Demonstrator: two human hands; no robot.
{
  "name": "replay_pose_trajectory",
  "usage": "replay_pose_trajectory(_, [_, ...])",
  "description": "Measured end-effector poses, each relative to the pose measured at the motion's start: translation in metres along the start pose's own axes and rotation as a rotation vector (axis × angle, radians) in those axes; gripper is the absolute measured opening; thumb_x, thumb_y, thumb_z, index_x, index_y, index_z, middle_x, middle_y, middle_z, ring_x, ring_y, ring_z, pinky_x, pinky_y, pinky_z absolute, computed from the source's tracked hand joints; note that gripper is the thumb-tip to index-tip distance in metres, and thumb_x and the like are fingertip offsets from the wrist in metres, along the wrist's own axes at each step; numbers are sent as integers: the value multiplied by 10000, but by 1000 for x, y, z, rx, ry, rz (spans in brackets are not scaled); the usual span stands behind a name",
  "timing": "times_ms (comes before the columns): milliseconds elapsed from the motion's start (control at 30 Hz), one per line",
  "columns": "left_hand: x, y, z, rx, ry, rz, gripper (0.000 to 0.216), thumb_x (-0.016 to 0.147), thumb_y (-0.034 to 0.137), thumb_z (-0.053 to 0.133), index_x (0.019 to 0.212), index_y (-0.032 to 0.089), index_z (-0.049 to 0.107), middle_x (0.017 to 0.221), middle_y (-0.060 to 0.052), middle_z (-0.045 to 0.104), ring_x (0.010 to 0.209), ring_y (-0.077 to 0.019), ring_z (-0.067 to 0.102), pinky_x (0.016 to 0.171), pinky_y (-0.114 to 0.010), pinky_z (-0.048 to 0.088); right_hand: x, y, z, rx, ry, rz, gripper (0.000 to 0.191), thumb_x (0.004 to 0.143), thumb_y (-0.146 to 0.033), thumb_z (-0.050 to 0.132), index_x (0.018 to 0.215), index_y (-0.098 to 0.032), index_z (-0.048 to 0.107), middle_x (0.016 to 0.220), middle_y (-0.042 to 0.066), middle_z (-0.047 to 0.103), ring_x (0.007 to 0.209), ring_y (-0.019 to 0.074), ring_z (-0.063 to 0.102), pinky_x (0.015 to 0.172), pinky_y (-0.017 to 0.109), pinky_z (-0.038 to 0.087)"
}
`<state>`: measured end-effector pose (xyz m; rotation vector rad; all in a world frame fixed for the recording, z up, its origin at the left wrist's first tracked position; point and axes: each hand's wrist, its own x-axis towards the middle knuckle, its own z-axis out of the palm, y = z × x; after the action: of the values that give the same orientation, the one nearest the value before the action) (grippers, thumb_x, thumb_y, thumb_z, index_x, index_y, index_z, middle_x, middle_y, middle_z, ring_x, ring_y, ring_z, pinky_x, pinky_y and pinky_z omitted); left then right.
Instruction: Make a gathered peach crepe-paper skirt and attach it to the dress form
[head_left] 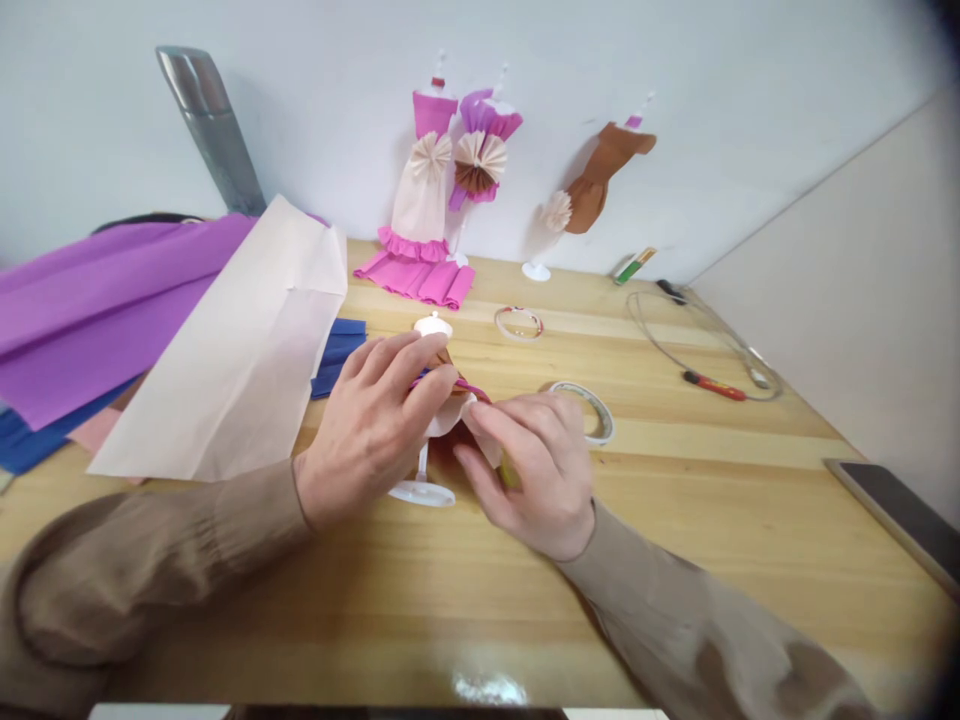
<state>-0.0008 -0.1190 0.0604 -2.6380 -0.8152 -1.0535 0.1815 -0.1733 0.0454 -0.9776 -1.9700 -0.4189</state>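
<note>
A small white mannequin (pixel 433 325) leans between my hands, its round base (pixel 422 494) showing nearest me and its neck pointing away. My left hand (pixel 375 428) is closed around the mannequin's body from the left. Brown paper and a magenta band (pixel 471 390) wrap its middle, partly hidden by my fingers. My right hand (pixel 536 465) has its thumb and fingers pinched at a cream paper piece (pixel 450 414) on the mannequin's lower part. Something yellowish shows beneath the right palm, too covered to name.
Purple crepe paper (pixel 120 300), a cream sheet (pixel 225 340) and blue paper (pixel 339 355) lie left. Dressed mannequins (pixel 421 200) stand along the wall. A tape roll (pixel 589 410), bead bracelet (pixel 519 323), corded red tool (pixel 714 386) and phone (pixel 900 515) lie right.
</note>
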Motion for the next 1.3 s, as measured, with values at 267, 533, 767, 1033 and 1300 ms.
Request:
replay_pose_trajectory(267, [6, -1, 2, 6, -18, -3, 171, 906, 143, 438, 934, 149, 606, 1093, -122, 661, 1058, -251, 577, 908, -432, 478, 3, -2, 3, 23, 12, 83, 475, 776, -135, 642, 1230, -199, 520, 948, 90, 639, 806, 235, 584, 704, 408, 460])
replay_pose_trajectory(533, [5, 0, 7, 7, -28, -2, 214, 915, 145, 406, 1010, 150, 597, 1090, -128, 656, 1049, -245, 574, 898, -423, 465, 5, 5, 9, -60, 36, 29, 214, 774, -90, 625, 930, -221, 558, 714, 14, 577, 662, 184, 496, 640, 365, 377])
replay_pose_trajectory(767, [8, -2, 9, 61, 25, 19, 187, 903, 157, 442, 826, 169, 612, 942, -74, 684, 892, -215, 595, 842, -387, 470, 5, 5, 11, -15, 45, 9, 262, 751, -71, 624, 954, -219, 549, 753, 27, 583, 691, 188, 509, 654, 367, 413])
replay_pose_trajectory(1033, [6, -1, 13, 55, 31, 24, 180, 873, 125, 457, 788, 150, 614, 872, -79, 691, 844, -213, 611, 797, -384, 487, 6, 7, 13, -13, 60, 39, 280, 765, -35, 613, 979, -207, 554, 805, 43, 614, 709, 185, 529, 653, 368, 433])
replay_pose_trajectory(1300, [5, -4, 14, 41, 97, 40, 194, 869, 94, 473, 745, 152, 611, 835, -79, 699, 777, -197, 602, 750, -362, 495, 0, 9, 10, 45, 30, 25, 392, 751, -139, 662, 1116, -165, 523, 898, 92, 604, 774, 223, 551, 668, 406, 463])
